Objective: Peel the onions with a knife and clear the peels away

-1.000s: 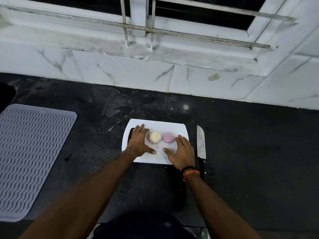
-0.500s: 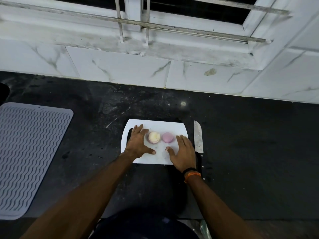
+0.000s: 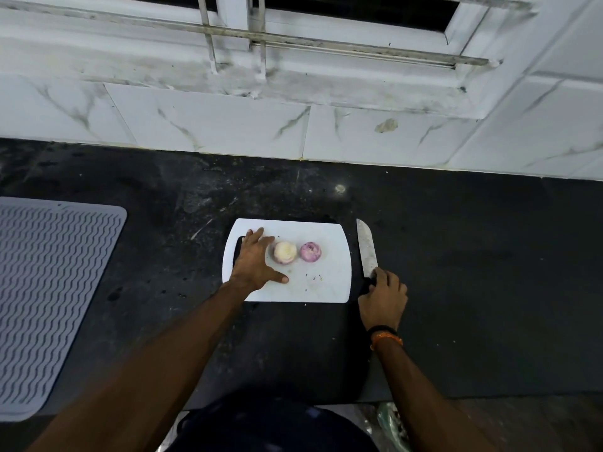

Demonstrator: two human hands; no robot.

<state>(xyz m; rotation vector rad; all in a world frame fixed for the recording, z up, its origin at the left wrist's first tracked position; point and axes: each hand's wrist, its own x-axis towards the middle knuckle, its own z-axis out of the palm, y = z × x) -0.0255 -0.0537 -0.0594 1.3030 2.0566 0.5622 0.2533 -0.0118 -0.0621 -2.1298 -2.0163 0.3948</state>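
Two peeled onions sit side by side on a white cutting board (image 3: pixel 329 282): a pale yellowish onion (image 3: pixel 285 252) on the left and a purple onion (image 3: pixel 310 251) on the right. My left hand (image 3: pixel 254 261) lies flat on the board's left part, fingers straight, just left of the pale onion. A knife (image 3: pixel 366 247) lies on the dark counter along the board's right edge, blade pointing away from me. My right hand (image 3: pixel 382 296) is over the knife's handle with fingers curled on it; the handle is mostly hidden. A few tiny peel specks lie on the board.
A grey ribbed drying mat (image 3: pixel 49 298) covers the counter at far left. The black counter (image 3: pixel 473 272) runs to a white marble-tiled wall (image 3: pixel 212 125) with a barred window above. Something greenish (image 3: pixel 390 422) shows below the counter's front edge.
My right hand left the board and moved right onto the knife's handle. My left hand stayed on the board's left part. Onions and knife have not moved.
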